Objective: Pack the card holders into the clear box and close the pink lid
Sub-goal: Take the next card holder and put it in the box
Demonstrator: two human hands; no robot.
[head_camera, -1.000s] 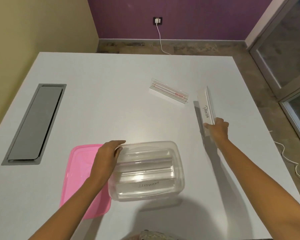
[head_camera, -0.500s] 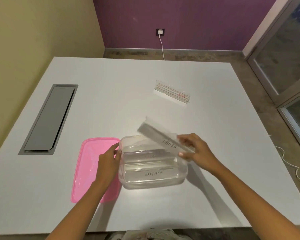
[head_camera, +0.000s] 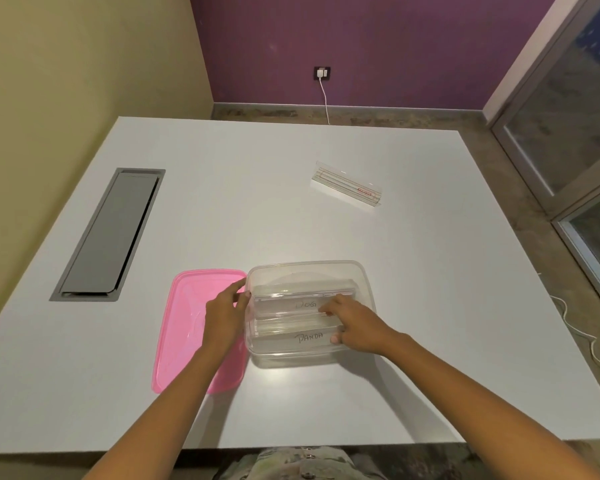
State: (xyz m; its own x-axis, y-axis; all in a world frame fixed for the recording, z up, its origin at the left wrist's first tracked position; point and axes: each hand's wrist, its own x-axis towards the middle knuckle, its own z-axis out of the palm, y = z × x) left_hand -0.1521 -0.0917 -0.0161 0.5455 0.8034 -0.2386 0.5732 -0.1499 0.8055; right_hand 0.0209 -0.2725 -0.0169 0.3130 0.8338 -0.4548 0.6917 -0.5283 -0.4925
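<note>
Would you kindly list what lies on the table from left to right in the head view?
Grey cable hatch → pink lid → left hand → clear box → card holder with the red label lying apart, further back.

Red label on far card holder (head_camera: 347,186) too small to read.

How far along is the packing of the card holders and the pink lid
Done: holders marked DOG and PANDA sit in the clear box. In hand: the right hand rests on the PANDA holder while the left hand steadies the box. Left: one card holder on the table, and the pink lid lies beside the box.
</note>
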